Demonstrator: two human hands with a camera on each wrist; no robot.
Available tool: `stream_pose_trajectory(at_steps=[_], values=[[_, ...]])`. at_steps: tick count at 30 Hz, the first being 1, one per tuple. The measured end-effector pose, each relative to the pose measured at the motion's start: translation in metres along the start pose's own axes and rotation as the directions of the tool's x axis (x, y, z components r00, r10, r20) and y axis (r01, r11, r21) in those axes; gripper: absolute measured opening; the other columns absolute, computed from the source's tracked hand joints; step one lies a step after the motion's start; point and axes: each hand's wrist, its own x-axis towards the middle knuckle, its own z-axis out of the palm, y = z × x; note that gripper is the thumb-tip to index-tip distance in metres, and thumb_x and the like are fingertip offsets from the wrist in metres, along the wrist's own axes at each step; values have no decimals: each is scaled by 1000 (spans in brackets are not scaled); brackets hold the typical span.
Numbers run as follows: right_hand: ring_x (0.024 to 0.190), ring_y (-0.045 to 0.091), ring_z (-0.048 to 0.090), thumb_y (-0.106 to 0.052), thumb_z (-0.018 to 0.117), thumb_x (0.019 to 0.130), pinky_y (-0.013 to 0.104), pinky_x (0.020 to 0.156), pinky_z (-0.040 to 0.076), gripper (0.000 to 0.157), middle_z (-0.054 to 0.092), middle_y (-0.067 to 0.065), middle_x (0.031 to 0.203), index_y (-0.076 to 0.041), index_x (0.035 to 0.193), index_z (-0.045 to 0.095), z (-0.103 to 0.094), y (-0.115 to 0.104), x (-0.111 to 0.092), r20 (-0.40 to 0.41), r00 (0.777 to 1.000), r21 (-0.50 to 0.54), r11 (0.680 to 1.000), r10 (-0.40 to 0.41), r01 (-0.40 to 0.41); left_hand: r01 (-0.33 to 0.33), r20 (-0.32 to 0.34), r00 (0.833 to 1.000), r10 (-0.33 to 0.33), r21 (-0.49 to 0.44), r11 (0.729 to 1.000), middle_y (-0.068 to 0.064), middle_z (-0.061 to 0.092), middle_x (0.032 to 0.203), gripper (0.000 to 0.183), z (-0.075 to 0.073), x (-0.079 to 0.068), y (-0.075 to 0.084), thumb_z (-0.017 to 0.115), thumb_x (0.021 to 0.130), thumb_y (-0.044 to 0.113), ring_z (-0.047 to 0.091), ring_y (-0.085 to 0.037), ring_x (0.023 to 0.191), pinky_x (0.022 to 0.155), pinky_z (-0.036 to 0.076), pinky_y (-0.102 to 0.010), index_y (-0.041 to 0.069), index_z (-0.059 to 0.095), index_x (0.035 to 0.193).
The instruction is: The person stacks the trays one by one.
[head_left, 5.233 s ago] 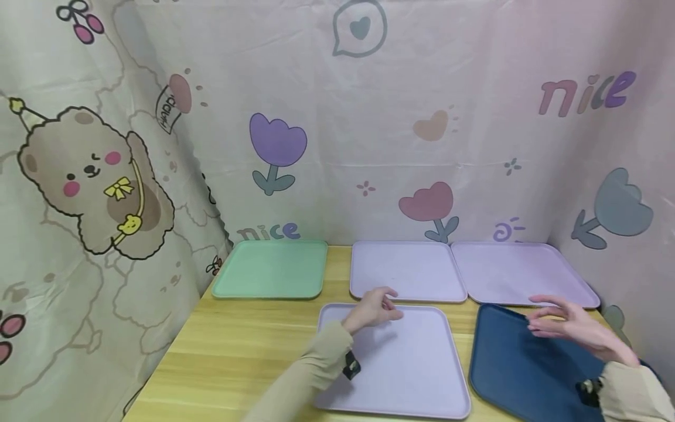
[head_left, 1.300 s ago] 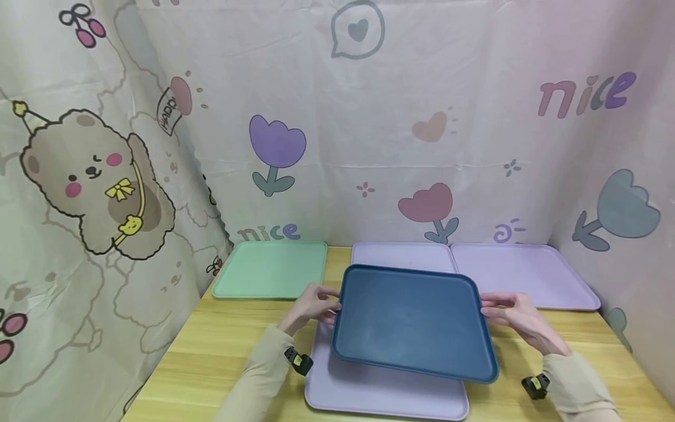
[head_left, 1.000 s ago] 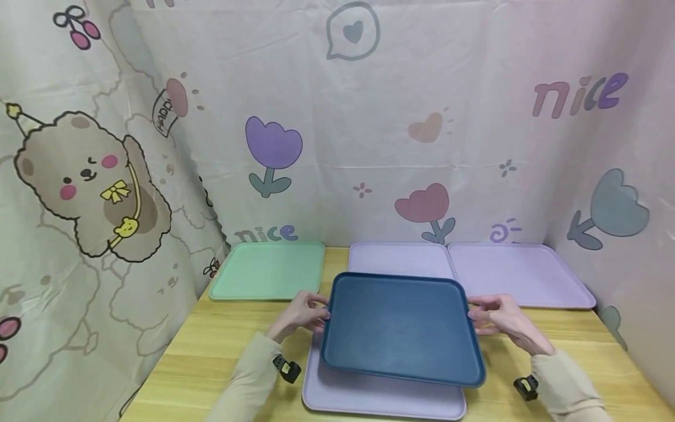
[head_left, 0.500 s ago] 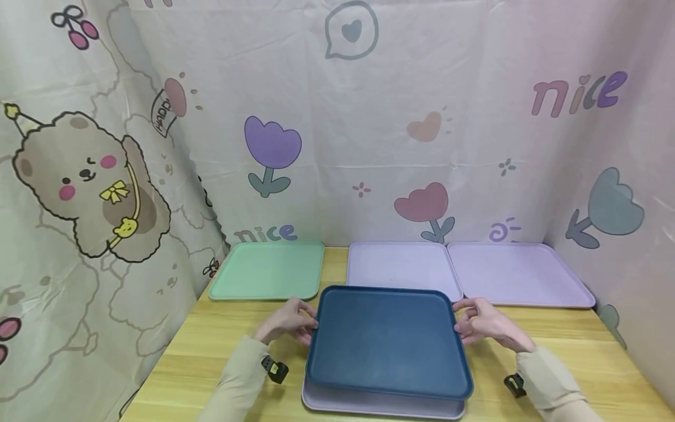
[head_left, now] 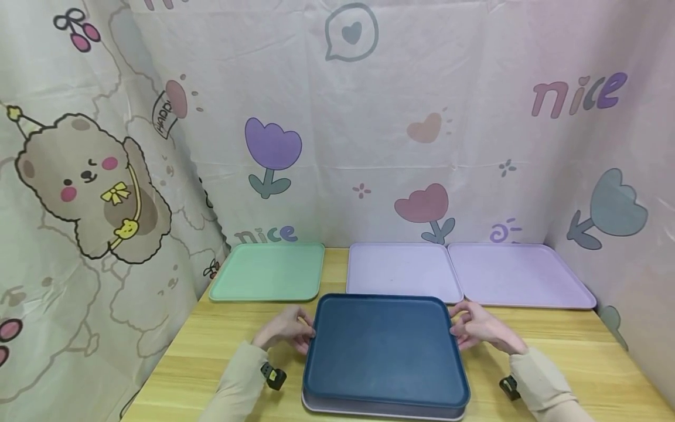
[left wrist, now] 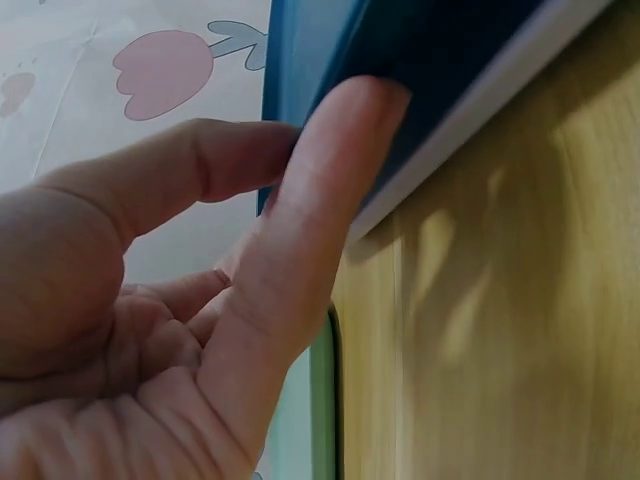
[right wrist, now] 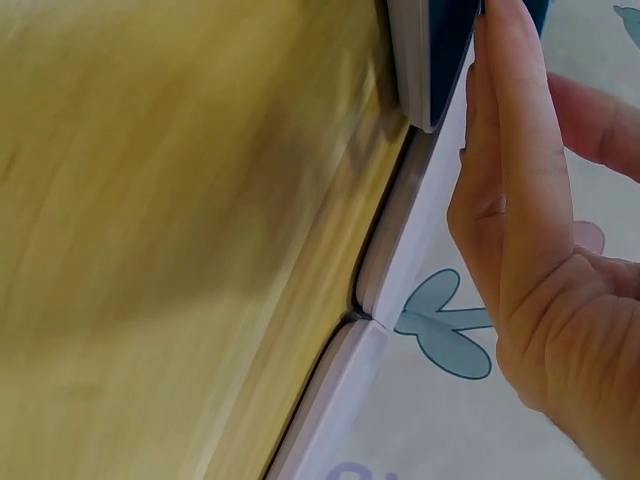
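A dark blue rectangular tray (head_left: 387, 351) lies level just over a pale purple tray (head_left: 379, 408), whose front edge peeks out below it. The left hand (head_left: 287, 329) pinches the blue tray's left edge. In the left wrist view, the thumb and a finger of that left hand (left wrist: 270, 230) meet on the rim. At the opposite edge the right hand (head_left: 477, 328) grips the tray near its far right part. The right wrist view shows the right hand (right wrist: 540, 210) at the blue rim, its fingertips cut off by the frame's top.
A green tray (head_left: 269, 272) sits at the back left of the wooden table (head_left: 211, 346). Two more pale purple trays lie along the back: the middle one (head_left: 403, 272) and the right one (head_left: 522, 275) touch. A printed curtain (head_left: 337, 135) hangs behind.
The blue tray has gone from the right side to above the front purple tray, then down and nearer, now covering most of it. Both hands have moved with it, holding its sides.
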Motion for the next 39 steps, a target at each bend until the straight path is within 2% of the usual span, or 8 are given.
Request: stream_pose_trajectory(at_steps=[7,16,22,25,29,34,39], values=[[71,23,67,4,61,87,41,67,65,48,62,14,85,18,126,37,3,2,0,-2,1000,-12,1000,-3,3,-13,-15,1000,13,22,1000,-14,69,66,25,4,-5,1,64,87,-7,64,-11,48,52,62,-30,-8,54,110],[65,21,67,7,61,83,40,64,65,46,62,14,82,18,123,40,11,3,0,-43,999,-49,999,3,-5,-4,-15,1000,5,65,998,-16,68,65,23,9,-5,2,63,87,-7,62,-11,47,52,62,-31,-7,53,108],[62,22,66,10,59,80,41,61,65,43,62,16,81,18,119,43,16,2,2,-82,997,-101,995,13,-21,33,-75,997,-23,140,990,-16,68,63,16,13,-3,6,64,87,-5,62,-12,46,50,61,-31,-2,54,99],[59,21,64,11,58,78,39,58,64,41,62,16,79,17,117,45,18,1,4,-118,993,-151,988,21,-39,36,-97,995,-20,168,985,-18,70,66,15,13,-2,7,66,87,-5,67,-18,51,53,62,-34,-2,56,97],[58,20,65,10,56,79,37,56,64,39,63,16,79,17,116,45,21,0,6,-126,992,-199,979,15,-40,41,-135,991,-17,181,983,-18,71,70,17,14,-1,7,68,84,-6,71,-26,57,55,63,-36,-4,56,96],[59,21,65,10,57,80,39,56,64,37,62,16,78,16,115,46,22,-1,5,-134,991,-195,980,12,-39,62,-174,984,-28,192,979,-17,71,76,17,15,-2,9,69,82,-10,72,-29,60,57,64,-37,-6,59,95],[59,21,64,10,58,80,40,57,64,38,62,15,77,14,116,46,23,-3,4,-125,992,-180,983,25,-47,68,-184,982,-31,197,978,-16,71,80,16,15,-2,11,69,80,-12,73,-30,60,58,64,-37,-7,62,93]])
